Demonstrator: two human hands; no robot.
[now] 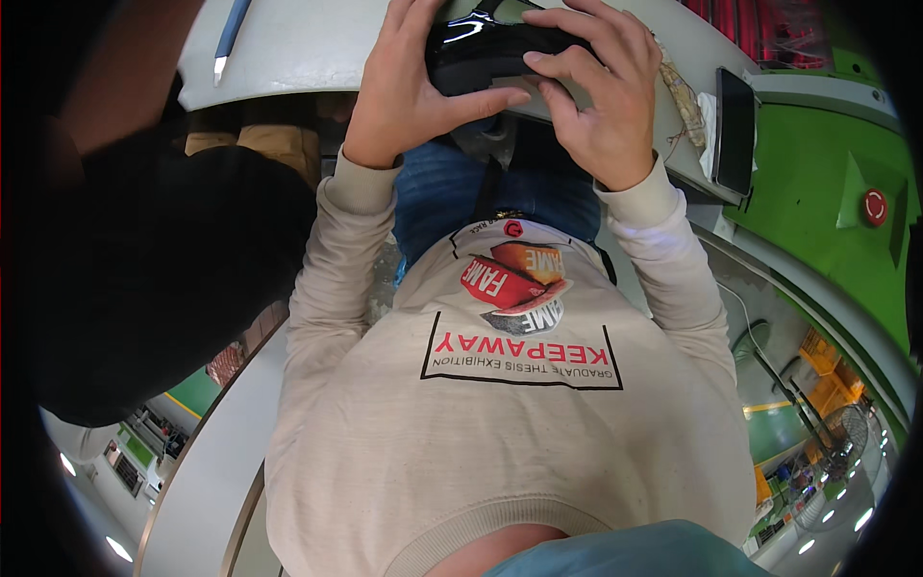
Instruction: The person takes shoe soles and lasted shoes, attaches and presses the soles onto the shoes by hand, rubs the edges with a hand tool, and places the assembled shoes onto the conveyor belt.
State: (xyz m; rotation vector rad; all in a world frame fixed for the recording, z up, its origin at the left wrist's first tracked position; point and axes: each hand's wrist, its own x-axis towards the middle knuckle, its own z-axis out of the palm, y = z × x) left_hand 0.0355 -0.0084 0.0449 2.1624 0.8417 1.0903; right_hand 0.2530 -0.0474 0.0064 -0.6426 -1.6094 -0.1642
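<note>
A glossy black curved plastic piece [481, 48] is held between my hands at the top edge of the view, over the edge of the white table. My left hand [404, 91] grips its left side, with the thumb stretched along the underside and the fingers running up out of view. On the other side, my right hand [608, 101] has bent fingers resting on the piece's right end, the thumb below. The upper part of the piece is cut off by the frame, so its full shape is hidden.
A blue-handled pointed tool [229, 43] lies on the white table [288, 58]. A dark phone [735, 130] sits at the right, beside a green machine with a red button [874, 207]. Close on my left is another person's dark sleeve [173, 260]. Red packets [760, 29] lie far right.
</note>
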